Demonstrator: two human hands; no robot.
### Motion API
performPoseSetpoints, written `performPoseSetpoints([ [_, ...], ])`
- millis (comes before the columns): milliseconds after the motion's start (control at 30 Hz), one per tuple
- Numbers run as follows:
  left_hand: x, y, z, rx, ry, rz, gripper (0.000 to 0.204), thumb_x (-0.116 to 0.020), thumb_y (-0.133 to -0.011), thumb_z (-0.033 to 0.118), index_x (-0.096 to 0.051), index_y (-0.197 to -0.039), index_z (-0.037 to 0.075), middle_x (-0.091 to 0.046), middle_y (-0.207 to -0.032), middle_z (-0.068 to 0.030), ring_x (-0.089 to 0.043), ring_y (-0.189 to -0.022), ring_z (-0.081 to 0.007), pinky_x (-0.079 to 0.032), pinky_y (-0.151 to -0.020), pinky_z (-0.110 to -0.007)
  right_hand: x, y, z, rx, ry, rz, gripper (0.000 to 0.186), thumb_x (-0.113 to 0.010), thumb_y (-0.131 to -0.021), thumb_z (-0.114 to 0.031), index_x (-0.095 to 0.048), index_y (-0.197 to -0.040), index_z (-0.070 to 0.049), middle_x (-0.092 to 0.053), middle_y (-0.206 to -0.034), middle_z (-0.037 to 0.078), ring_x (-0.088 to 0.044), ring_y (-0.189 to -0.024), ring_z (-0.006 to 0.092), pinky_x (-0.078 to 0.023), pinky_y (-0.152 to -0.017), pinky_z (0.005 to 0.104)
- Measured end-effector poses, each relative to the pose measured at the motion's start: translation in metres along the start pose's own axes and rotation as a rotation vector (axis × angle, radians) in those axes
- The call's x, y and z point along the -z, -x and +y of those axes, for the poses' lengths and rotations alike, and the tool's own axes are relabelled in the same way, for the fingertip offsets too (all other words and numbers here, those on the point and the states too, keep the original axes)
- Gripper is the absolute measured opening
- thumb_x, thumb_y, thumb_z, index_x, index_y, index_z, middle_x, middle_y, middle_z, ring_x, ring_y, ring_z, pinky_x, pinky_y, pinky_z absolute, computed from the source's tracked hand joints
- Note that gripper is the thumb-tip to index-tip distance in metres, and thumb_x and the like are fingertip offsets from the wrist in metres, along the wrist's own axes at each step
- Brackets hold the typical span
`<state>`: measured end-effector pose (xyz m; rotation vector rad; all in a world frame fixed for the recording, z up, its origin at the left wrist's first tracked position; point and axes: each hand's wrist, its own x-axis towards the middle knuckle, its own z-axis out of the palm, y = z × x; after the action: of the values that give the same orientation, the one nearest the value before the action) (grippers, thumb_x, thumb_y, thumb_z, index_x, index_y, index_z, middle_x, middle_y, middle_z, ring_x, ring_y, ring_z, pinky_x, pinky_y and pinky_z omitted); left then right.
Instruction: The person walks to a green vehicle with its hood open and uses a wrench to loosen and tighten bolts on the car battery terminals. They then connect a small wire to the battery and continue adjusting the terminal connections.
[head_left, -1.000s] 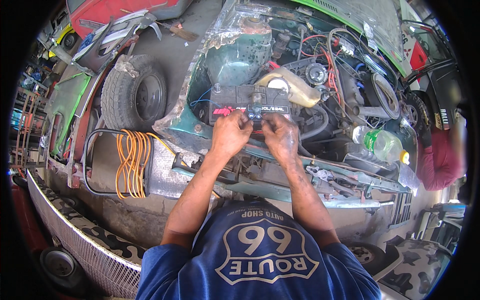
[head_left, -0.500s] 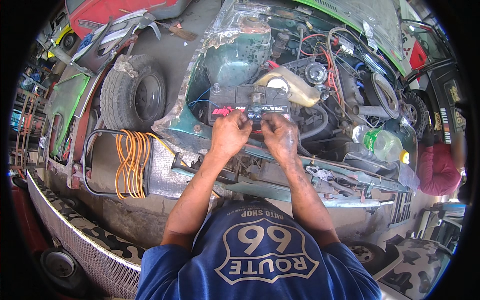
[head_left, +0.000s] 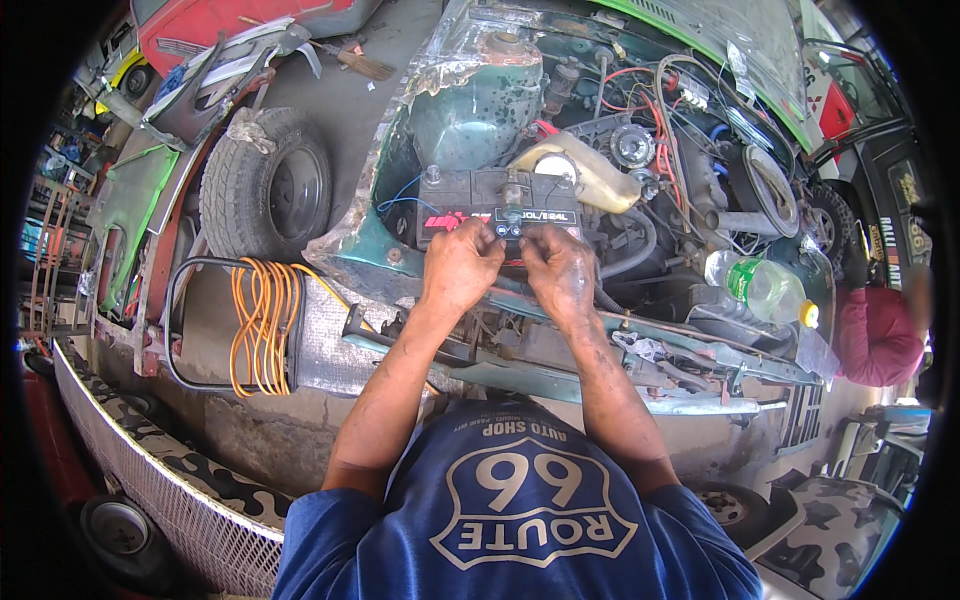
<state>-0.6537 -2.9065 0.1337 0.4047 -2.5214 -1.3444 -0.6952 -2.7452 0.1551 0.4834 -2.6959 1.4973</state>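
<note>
A dark grey car battery [head_left: 462,187] with a red-and-white label sits at the front corner of the open engine bay. Over the middle of its top and front runs a narrow metal hold-down bracket [head_left: 512,198]. My left hand [head_left: 462,264] is closed at the battery's lower front, thumb and fingers pressed together beside the bracket's lower end. Just to its right, my right hand [head_left: 560,272] is closed the same way. Whatever the fingertips pinch is too small and too covered to make out. A thin blue wire [head_left: 402,196] reaches the battery's left side.
A clear plastic bottle [head_left: 765,288] with a yellow cap lies on the bay's right front. A black frame wound with orange cord [head_left: 266,325] stands left, below a loose wheel [head_left: 262,185]. At far right is a person in a dark red top [head_left: 880,335].
</note>
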Motion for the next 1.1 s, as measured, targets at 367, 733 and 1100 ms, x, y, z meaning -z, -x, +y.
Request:
performPoseSetpoints([
  [367,0.0005,-0.001,0.0003,0.018,-0.008,-0.012,0.02,-0.081,-0.086,0.021,-0.071,-0.085,0.003,-0.074,-0.073,-0.0171,-0.075,-0.069,-0.0349,-0.058,-0.067,-0.043,0.0009,-0.0003,-0.0013,0.001,0.005,-0.01,0.013,-0.073,-0.093,-0.007,-0.075,-0.103,0.0,-0.077,-0.096,0.018,-0.076,-0.081,0.03,-0.058,-0.075,0.0409],
  [733,0.0023,-0.001,0.0027,0.025,-0.002,-0.024,0.02,-0.081,-0.087,0.021,-0.071,-0.085,0.003,-0.074,-0.074,-0.0165,-0.075,-0.069,-0.0344,-0.058,-0.067,-0.043,0.0008,-0.0003,-0.0025,-0.002,0.001,-0.002,0.013,-0.073,-0.093,-0.007,-0.075,-0.102,0.001,-0.077,-0.096,0.019,-0.077,-0.083,0.0321,-0.059,-0.076,0.0416],
  [1100,0.0009,-0.0011,0.0012,0.005,-0.013,-0.005,0.021,-0.082,-0.086,0.021,-0.071,-0.084,0.003,-0.073,-0.073,-0.017,-0.074,-0.069,-0.0363,-0.058,-0.067,-0.044,0.0004,-0.0012,-0.0011,0.014,0.013,-0.004,0.013,-0.074,-0.092,-0.008,-0.075,-0.102,0.001,-0.077,-0.097,0.02,-0.077,-0.085,0.0335,-0.059,-0.077,0.042],
])
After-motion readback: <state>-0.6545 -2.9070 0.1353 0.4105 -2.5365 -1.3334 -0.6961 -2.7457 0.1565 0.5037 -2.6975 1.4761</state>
